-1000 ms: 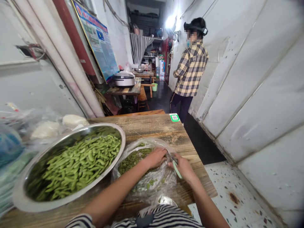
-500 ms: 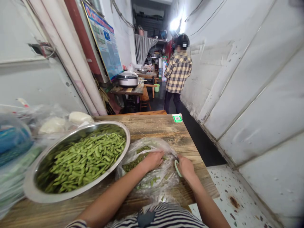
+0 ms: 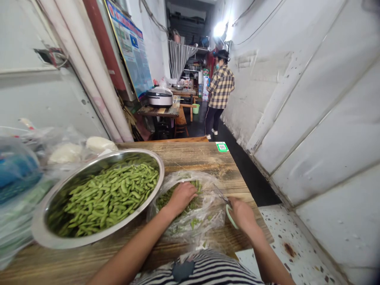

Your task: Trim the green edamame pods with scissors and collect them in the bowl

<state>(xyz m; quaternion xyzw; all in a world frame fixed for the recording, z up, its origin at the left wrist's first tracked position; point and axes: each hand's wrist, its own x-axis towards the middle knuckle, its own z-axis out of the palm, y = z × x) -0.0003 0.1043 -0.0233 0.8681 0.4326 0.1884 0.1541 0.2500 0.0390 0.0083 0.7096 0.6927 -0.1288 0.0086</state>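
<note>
In the head view I look along a narrow room lined with scuffed white wall panels (image 3: 308, 118) and onto a worn plank counter (image 3: 196, 158). A green QR sticker (image 3: 222, 147) sits at its far edge. Down the aisle, past a rice cooker (image 3: 159, 97), stands a person (image 3: 220, 89) in a plaid shirt. Near the counter's left side, a wide steel bowl (image 3: 89, 236) holds a heap of ridged green soybean pods (image 3: 109, 194). Beside it, near the front edge, lies a crumpled clear plastic bag (image 3: 209, 219) with more pods inside. My left hand (image 3: 181, 198) rests on those, fingers curled; I cannot tell whether it clutches them. My right hand (image 3: 243, 215) has a closed grip on green-handled scissors (image 3: 230, 215) at the bag's right side.
</note>
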